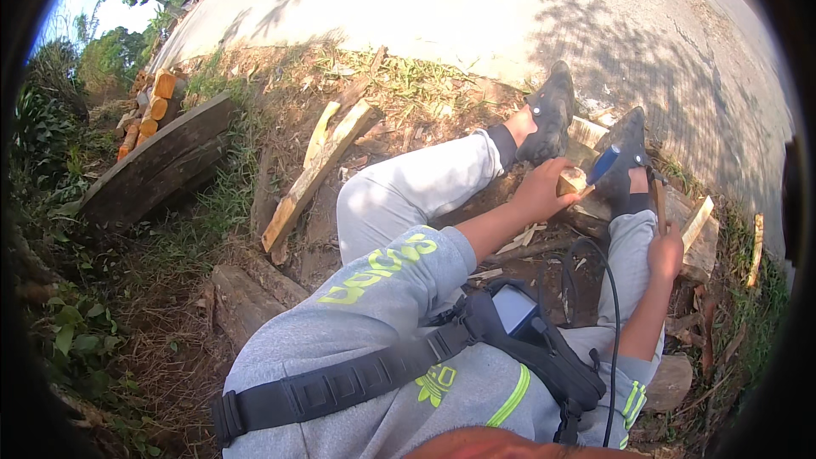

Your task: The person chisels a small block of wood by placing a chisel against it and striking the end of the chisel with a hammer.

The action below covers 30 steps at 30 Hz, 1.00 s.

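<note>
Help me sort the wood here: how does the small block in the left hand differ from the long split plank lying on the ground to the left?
The small wood block is short and chunky; the split plank is long and narrow. The block is held up in the left hand, next to a blue-handled tool; the plank lies loose on dirt, untouched. Both show pale, freshly cut wood.

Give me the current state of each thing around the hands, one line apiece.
Left hand: closed around the small wood block.
Small wood block: held up by the shoes, off the ground.
Blue-handled tool: tip against the block.
Right hand: closed on a wooden handle.
Wooden handle: upright in that grip.
Long plank: lying flat on the dirt.
</note>
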Tool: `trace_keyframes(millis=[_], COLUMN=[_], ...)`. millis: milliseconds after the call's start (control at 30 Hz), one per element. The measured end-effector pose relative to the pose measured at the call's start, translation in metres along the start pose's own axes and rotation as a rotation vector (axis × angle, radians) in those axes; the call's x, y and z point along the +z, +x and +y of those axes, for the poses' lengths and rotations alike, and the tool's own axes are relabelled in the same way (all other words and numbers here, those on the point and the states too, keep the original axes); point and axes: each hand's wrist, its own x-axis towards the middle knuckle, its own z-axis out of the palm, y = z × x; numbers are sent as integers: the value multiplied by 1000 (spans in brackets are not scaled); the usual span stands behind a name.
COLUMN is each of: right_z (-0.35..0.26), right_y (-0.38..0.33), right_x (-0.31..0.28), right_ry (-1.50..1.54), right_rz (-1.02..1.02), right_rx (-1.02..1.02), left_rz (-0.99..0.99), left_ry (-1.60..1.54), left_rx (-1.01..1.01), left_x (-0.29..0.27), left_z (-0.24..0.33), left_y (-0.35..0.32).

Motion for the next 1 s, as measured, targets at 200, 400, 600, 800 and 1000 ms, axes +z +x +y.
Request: trace_keyframes(millis=[200,400,600,800,1000], right_z=[17,30,68,-9,-167], right_y=[17,22,49,-11,-80], right_x=[11,23,45,0,-19], right_ry=[75,-16,-70,-213,901], right_rz=[68,-61,18,-43,-257], right_rx=[-125,-96,-143,2,-249], left_rz=[31,-50,50,-62,-101], left_ry=[-238,-608,-1276,-1329,-1089], left_rx=[-202,-393,-569,-692,-711], left_x=[3,-13,-28,-74,-66], left_z=[9,-6,-31,-38,-29], left_y=[-3,-25,-48,-74,-76])
